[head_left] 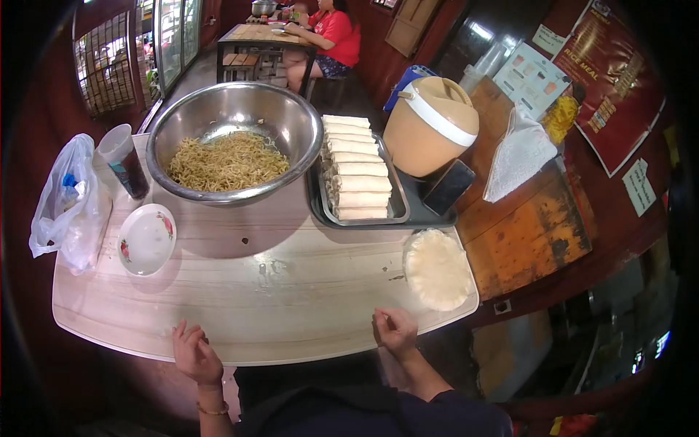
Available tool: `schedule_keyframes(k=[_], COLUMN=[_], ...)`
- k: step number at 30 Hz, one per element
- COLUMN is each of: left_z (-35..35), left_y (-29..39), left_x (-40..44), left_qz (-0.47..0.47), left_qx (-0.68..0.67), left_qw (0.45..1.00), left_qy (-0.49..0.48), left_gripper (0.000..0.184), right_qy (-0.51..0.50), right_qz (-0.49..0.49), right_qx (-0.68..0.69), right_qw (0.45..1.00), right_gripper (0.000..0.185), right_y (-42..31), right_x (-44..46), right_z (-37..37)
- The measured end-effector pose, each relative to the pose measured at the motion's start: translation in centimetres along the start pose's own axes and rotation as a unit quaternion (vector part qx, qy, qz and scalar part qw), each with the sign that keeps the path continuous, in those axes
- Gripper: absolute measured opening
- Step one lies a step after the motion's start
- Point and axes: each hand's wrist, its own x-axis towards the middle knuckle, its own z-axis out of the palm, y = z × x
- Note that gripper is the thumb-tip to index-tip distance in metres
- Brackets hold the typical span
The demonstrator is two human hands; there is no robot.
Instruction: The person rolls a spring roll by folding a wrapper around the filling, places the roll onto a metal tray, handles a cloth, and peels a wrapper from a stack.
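Observation:
My left hand is at the table's front edge, palm partly up, fingers apart and holding nothing. Farther right along that edge, my right hand has its fingers curled in, with nothing showing in them. It is nearest to a stack of thin round wrappers at the table's right corner. Behind, a large steel bowl holds shredded, brownish-yellow filling. Beside the bowl, rolled spring rolls lie piled in a metal tray. A floral white saucer sits at the left.
A plastic bag and a tumbler with dark contents stand at the left edge. Behind the tray are an orange cooler jug and a dark phone. A wooden counter adjoins the right side. A person in red sits farther back.

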Motion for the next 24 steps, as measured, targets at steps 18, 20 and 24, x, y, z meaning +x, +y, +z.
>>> schedule_keyframes(k=[18, 20, 24], left_z=[0.3, -1.0, -0.5], left_y=[-0.5, 0.1, 0.2], left_x=[0.5, -0.5, 0.4], left_qz=[0.000, -0.001, -0.006], left_qx=[0.042, 0.091, 0.079], left_qw=[0.999, 0.995, 0.997], left_qy=[-0.007, -0.026, -0.007], left_gripper=[0.018, 0.017, 0.017], right_qy=[-0.036, -0.044, -0.035], right_qz=[-0.032, 0.030, 0.007], right_qx=[-0.051, 0.005, -0.004], right_qw=[0.998, 0.999, 0.999], right_gripper=[0.004, 0.004, 0.004], right_y=[0.6, -0.4, -0.3], right_x=[-0.1, 0.3, 0.5], right_z=[0.0, -0.1, -0.2])
